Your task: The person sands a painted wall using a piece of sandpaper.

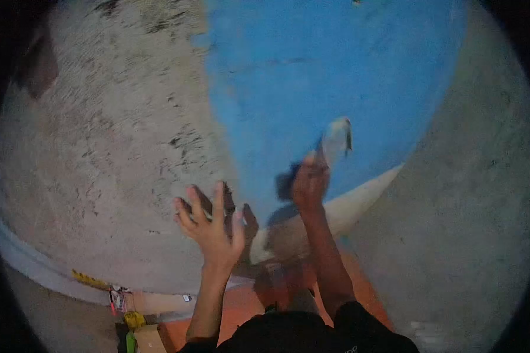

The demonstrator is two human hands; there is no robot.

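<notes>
My right hand (pixel 311 182) is wrapped round the handle of a brush (pixel 337 141), whose pale head is blurred over a wall area painted blue (pixel 335 70). The handle is mostly hidden by the fingers. To the left, my left hand (pixel 215 229) has its fingers spread, with nothing held, in front of the rough grey unpainted wall (pixel 129 129). Whether its fingertips touch the wall I cannot tell. Dark shadows of both hands fall on the wall.
Below the blue runs a cream strip (pixel 359 203), with a grey surface (pixel 453 235) at the right. An orange surface (pixel 365 282) lies near my body. At the lower left are a yellow object (pixel 90 279), a yellow bundle (pixel 134 319) and a cardboard box (pixel 150 339).
</notes>
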